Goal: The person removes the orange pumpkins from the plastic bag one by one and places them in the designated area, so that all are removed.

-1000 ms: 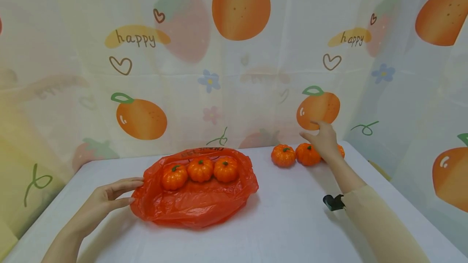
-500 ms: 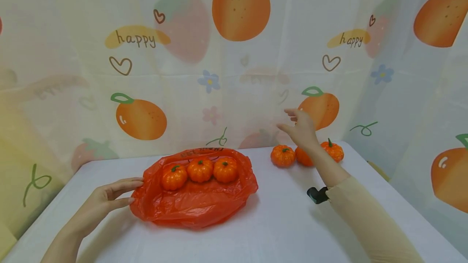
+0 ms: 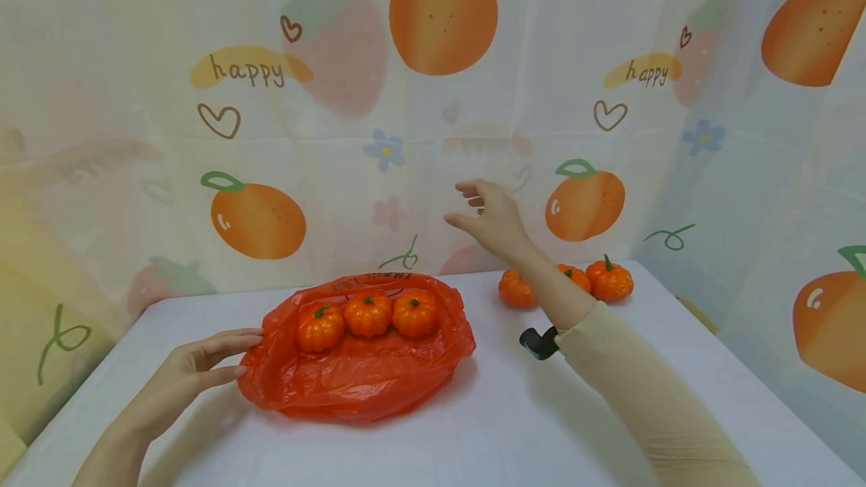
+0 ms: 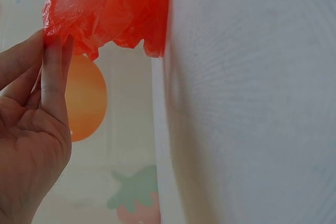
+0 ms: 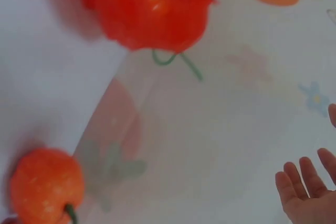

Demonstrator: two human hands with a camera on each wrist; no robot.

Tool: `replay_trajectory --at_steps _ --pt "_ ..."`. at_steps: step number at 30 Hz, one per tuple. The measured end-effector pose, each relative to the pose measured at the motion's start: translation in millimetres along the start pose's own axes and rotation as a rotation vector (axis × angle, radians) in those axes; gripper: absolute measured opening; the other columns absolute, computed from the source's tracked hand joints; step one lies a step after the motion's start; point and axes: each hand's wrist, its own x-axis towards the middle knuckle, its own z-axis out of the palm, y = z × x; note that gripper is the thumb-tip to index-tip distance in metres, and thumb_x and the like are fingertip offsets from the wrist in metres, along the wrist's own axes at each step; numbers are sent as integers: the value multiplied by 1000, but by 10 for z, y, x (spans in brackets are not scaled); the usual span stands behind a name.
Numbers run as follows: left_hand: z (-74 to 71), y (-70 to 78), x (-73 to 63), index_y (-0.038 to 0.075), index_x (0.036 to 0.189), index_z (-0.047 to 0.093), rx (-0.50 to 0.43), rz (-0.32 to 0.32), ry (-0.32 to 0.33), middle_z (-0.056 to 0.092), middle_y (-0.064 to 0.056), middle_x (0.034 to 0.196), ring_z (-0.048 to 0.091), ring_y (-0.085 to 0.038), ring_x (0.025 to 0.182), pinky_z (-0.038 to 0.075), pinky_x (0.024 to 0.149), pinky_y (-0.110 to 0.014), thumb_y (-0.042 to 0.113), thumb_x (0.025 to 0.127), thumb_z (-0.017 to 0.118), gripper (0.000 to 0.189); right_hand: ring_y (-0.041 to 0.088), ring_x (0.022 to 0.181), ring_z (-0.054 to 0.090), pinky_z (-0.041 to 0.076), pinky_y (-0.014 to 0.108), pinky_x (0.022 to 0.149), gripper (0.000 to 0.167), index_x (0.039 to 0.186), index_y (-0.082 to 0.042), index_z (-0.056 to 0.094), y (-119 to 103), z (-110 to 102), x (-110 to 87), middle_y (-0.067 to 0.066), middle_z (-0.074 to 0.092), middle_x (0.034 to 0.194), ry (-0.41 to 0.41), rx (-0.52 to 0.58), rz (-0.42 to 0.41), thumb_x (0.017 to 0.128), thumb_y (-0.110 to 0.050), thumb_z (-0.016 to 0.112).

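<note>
A red plastic bag (image 3: 365, 385) lies with its mouth wide and several small orange pumpkins (image 3: 368, 315) inside, three of them showing. My left hand (image 3: 186, 370) holds the bag's left side, thumb and fingertips at its rim; the left wrist view shows the fingers (image 4: 52, 87) against the crumpled film. My right hand (image 3: 494, 224) is raised above and right of the bag, thumb and fingers apart with nothing between them. In the right wrist view, the right hand (image 5: 310, 192) shows only partly, at the lower right edge, fingers spread.
Three more pumpkins (image 3: 610, 281) stand in a row at the table's back right, partly covered by my right forearm. A fruit-printed curtain (image 3: 419, 134) hangs behind the white table (image 3: 473, 434). A black strap piece (image 3: 537, 343) shows by the right sleeve.
My right hand has moved left, away from the row of pumpkins toward the bag, rising somewhat. The left hand, bag and pumpkins stay where they were.
</note>
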Motion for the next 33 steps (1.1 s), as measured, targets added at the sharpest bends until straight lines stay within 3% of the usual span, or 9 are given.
replay_trajectory --at_steps 8,13,24,33 --pt "-8 13 9 1 133 59 13 -24 0 62 22 132 51 19 120 45 90 -6 9 94 64 39 29 113 60 52 43 101 46 128 -10 60 -370 360 75 12 61 124 -88 33 -38 87 -24 75" --pt "-13 26 7 1 133 59 14 -27 -2 63 20 132 52 18 120 45 90 -7 9 94 64 40 28 113 60 52 40 98 42 125 -13 61 -496 599 122 9 61 124 -144 72 -60 88 -27 74" --pt "-9 34 -5 2 132 60 14 -25 1 63 20 132 52 18 120 46 91 -7 9 94 64 39 20 110 61 53 35 99 46 127 -12 59 -527 1101 147 5 63 125 -311 130 -174 87 -26 76" --pt "-2 32 -4 1 132 60 6 -31 9 62 22 131 52 18 120 45 91 -6 9 94 64 39 19 105 64 54 19 88 37 119 -13 65 -463 1403 87 5 68 116 -428 204 -191 86 -22 77"
